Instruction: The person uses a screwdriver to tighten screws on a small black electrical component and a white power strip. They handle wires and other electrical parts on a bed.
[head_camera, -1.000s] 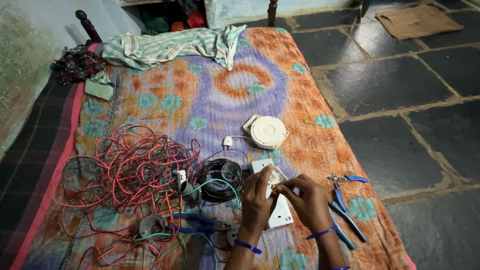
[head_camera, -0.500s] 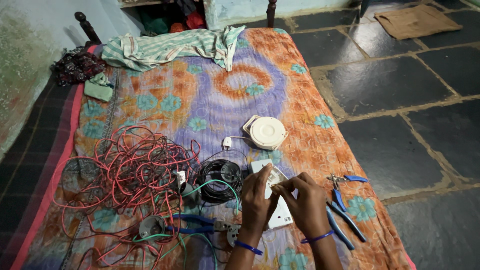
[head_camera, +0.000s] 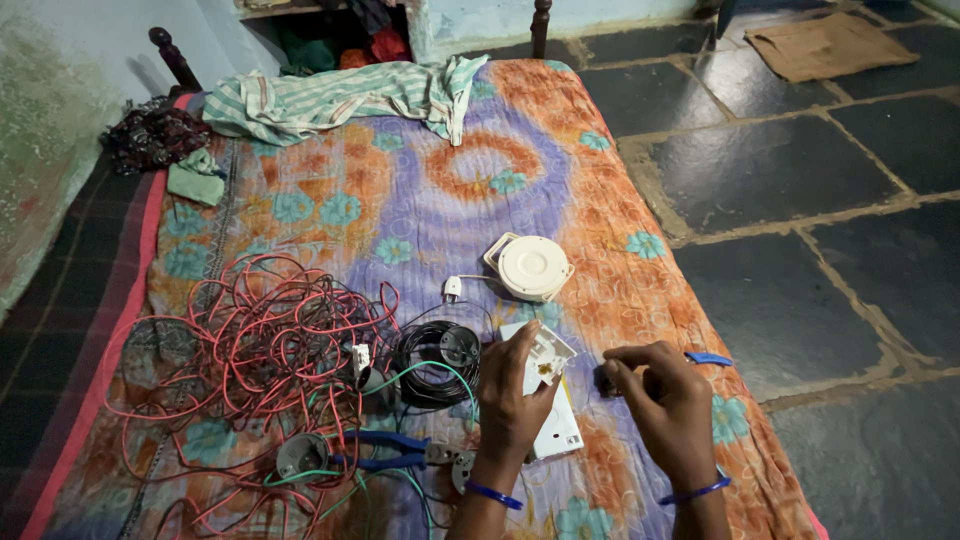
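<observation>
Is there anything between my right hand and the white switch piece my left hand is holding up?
Nothing visible. The right hand sits beside the white switch piece in the left hand, with only a bare strip of the patterned bedspread showing in the gap.

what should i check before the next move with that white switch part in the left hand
1. Left hand grips the small white plastic switch part: ok, held up off the bed.
2. Right hand fingers pinch a small dark piece: cannot tell what it is.
3. White rectangular switch plate lies flat on the patterned orange and purple bedcover: ok.
4. Blue-handled pliers within reach beside the left wrist: ok.
5. Tangle of red wire kept apart from both hands: ok.
6. Screws or loose bits on the cover: cannot tell.
</observation>
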